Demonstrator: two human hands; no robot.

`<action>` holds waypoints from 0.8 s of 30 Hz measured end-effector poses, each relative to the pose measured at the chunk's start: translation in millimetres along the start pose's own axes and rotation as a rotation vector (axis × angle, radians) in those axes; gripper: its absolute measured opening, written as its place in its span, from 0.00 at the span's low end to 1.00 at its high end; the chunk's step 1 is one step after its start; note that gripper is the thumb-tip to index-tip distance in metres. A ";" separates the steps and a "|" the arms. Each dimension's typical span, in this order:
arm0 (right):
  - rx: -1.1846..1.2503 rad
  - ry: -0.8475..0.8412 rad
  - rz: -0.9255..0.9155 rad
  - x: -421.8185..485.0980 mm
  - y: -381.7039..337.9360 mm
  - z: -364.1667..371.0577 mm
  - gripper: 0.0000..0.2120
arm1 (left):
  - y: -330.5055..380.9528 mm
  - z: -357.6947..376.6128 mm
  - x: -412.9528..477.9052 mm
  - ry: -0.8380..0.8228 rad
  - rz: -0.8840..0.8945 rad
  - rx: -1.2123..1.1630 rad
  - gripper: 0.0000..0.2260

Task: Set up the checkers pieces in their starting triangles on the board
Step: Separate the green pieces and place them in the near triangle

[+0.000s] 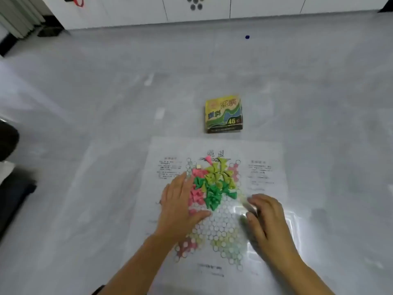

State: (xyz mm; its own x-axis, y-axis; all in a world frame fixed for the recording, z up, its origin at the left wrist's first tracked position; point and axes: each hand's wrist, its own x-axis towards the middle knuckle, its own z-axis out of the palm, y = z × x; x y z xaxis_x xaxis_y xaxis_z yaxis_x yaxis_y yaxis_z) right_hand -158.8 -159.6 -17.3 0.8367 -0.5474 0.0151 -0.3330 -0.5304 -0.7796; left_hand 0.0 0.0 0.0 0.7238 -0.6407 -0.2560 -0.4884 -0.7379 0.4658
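Pile of pieces [212,184] sits right against the left hand [180,206], off its right side, fingers flat and relaxed. The right hand [268,220] (too blurry to tell its grip) is near.

We see a pale grey, marbled floor [106,92] filling most of the frame, with soft patches of reflected light on it. Along the top runs a row of white cabinets [265,7], one marked with a cluster of dark dots [195,3]. A grey pleated curtain [19,15] hangs at the upper left, and a small blue object [247,37] lies on the floor at the upper right.
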 end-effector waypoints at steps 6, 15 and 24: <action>-0.006 0.015 -0.135 46.4 -3.6 28.3 0.27 | -12.5 20.1 19.5 0.125 0.192 0.019 0.43; -0.238 -0.065 -0.397 38.4 6.0 39.2 0.26 | -20.7 30.3 18.1 0.222 0.342 0.028 0.40; -0.288 -0.018 -0.404 27.3 -7.4 36.8 0.22 | -10.8 23.9 5.0 0.217 0.298 -0.022 0.42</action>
State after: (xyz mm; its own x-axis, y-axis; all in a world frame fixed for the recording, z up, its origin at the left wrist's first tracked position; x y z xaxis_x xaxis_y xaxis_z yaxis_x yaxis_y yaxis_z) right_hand -117.6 -146.8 -34.2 0.9302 -0.2515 0.2674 -0.0854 -0.8567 -0.5087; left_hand -2.7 -0.3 -26.6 0.6391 -0.7651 0.0781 -0.6843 -0.5194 0.5119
